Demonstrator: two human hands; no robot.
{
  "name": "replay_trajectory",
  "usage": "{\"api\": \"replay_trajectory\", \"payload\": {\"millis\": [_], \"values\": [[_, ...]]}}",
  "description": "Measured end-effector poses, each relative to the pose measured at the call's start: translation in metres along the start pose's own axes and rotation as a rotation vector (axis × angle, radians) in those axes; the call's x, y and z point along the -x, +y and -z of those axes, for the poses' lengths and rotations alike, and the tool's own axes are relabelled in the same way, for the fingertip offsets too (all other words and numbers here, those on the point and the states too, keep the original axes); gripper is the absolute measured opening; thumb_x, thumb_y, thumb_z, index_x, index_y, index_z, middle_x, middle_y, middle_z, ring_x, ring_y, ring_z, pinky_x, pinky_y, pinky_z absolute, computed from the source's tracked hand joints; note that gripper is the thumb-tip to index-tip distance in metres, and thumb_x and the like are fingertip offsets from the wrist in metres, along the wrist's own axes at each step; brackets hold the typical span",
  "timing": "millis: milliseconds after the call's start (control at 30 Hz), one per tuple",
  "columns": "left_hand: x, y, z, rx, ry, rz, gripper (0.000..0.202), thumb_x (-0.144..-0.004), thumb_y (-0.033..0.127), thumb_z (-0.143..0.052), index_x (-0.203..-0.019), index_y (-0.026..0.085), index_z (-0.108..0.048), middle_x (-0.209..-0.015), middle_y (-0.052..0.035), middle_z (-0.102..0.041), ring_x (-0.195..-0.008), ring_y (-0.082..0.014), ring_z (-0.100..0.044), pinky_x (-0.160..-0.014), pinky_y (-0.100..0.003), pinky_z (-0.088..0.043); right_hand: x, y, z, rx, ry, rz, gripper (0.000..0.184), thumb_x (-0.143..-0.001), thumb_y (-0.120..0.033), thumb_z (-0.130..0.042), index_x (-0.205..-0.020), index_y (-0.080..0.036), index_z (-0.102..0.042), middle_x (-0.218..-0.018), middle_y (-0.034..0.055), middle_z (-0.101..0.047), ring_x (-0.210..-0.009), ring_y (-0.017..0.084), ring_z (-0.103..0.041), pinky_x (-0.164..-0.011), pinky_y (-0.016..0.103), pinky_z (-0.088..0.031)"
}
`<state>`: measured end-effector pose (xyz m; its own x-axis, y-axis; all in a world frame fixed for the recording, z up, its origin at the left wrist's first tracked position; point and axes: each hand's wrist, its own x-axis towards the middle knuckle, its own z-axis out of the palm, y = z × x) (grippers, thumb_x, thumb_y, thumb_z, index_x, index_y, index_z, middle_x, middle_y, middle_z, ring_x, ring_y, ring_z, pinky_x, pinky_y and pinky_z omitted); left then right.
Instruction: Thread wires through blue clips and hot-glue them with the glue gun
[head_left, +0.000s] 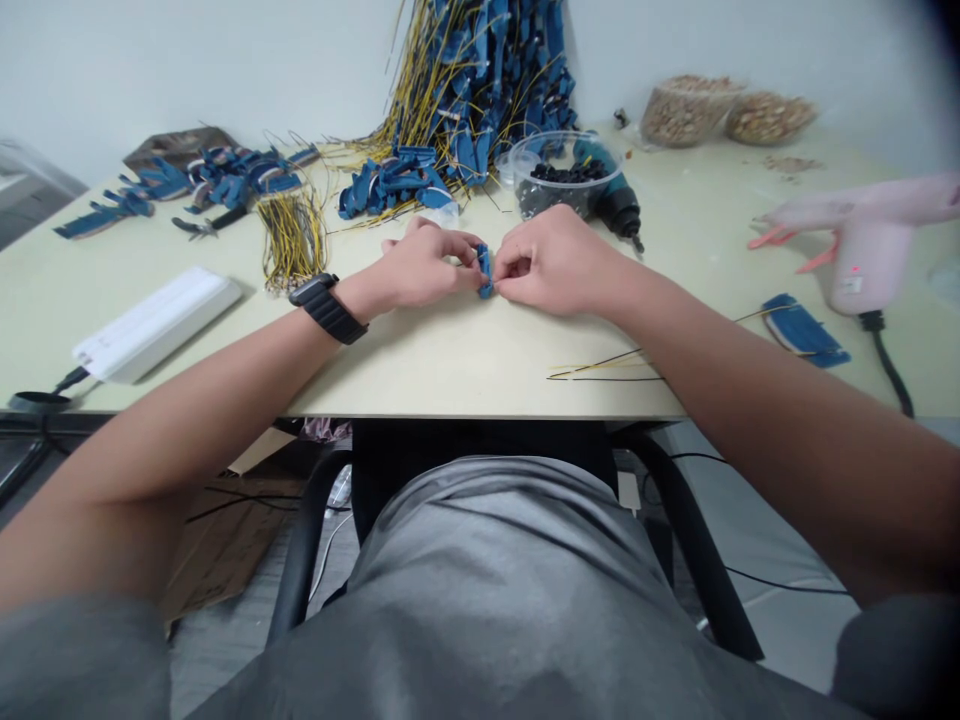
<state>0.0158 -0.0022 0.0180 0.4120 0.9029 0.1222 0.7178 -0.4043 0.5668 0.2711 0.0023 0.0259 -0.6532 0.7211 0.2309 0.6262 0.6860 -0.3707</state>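
A small blue plastic part (484,272) sits between both hands, just above the pale table (450,360). My left hand (420,268), with a black watch band on its wrist, is closed and pinches the part from the left. My right hand (551,262) is closed too and pinches it from the right. Thin yellow and black wires (600,365) lie on the table under my right forearm. Behind the hands stands a clear tub of small black pieces (566,180).
A big heap of blue parts with yellow wires (480,90) rises at the back. More blue parts (210,180), a wire bundle (292,240) and pliers (206,224) lie left; a white box (157,322) nearer. A pink glue gun (862,240), a blue part (802,330) and two bowls (720,112) are right.
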Motion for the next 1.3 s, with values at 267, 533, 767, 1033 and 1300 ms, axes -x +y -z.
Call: {"api": "replay_trajectory", "payload": {"millis": [267, 533, 767, 1033, 1300], "values": [[-0.002, -0.001, 0.004, -0.040, -0.013, -0.003, 0.025, -0.093, 0.046, -0.086, -0.103, 0.027, -0.097, -0.174, -0.0108, -0.088, -0.172, -0.0548, -0.063, -0.147, -0.084, -0.041, 0.005, -0.003, -0.002, 0.068, 0.013, 0.034, 0.022, -0.107, -0.029, -0.077, -0.091, -0.030, -0.093, -0.103, 0.0094, -0.094, -0.102, 0.036, -0.083, -0.096, 0.052, -0.060], [-0.001, 0.000, 0.006, -0.054, -0.009, 0.008, 0.028, -0.093, 0.051, -0.091, -0.107, 0.028, -0.099, -0.166, -0.0105, -0.091, -0.176, -0.0565, -0.057, -0.147, -0.084, -0.042, 0.012, -0.002, -0.005, 0.177, 0.037, 0.033, 0.020, -0.115, -0.037, -0.080, -0.110, -0.028, -0.097, -0.113, 0.0131, -0.094, -0.112, 0.039, -0.081, -0.095, 0.051, -0.055], [0.001, 0.004, 0.008, -0.041, -0.021, 0.004, 0.026, -0.093, 0.049, -0.088, -0.104, 0.028, -0.098, -0.168, -0.0099, -0.090, -0.178, -0.0581, -0.054, -0.146, -0.083, -0.043, 0.013, -0.012, -0.001, 0.167, 0.007, 0.049, 0.023, -0.114, -0.025, -0.074, -0.101, -0.027, -0.093, -0.113, 0.0135, -0.093, -0.112, 0.039, -0.082, -0.100, 0.052, -0.055], [-0.001, 0.000, 0.005, 0.003, -0.016, 0.001, 0.022, -0.089, 0.045, -0.089, -0.103, 0.029, -0.098, -0.163, -0.0091, -0.093, -0.172, -0.0544, -0.061, -0.147, -0.080, -0.043, 0.008, -0.010, -0.001, 0.119, -0.014, 0.022, 0.021, -0.111, -0.034, -0.077, -0.105, -0.032, -0.098, -0.105, 0.0116, -0.093, -0.108, 0.040, -0.081, -0.099, 0.054, -0.060], [-0.002, -0.005, 0.002, 0.039, -0.004, -0.008, 0.029, -0.088, 0.046, -0.089, -0.110, 0.029, -0.101, -0.158, -0.0127, -0.094, -0.163, -0.0534, -0.072, -0.143, -0.080, -0.050, 0.004, -0.008, 0.000, 0.045, -0.002, 0.001, 0.020, -0.106, -0.030, -0.082, -0.088, -0.030, -0.090, -0.106, 0.0112, -0.094, -0.104, 0.038, -0.084, -0.100, 0.054, -0.060]]}}
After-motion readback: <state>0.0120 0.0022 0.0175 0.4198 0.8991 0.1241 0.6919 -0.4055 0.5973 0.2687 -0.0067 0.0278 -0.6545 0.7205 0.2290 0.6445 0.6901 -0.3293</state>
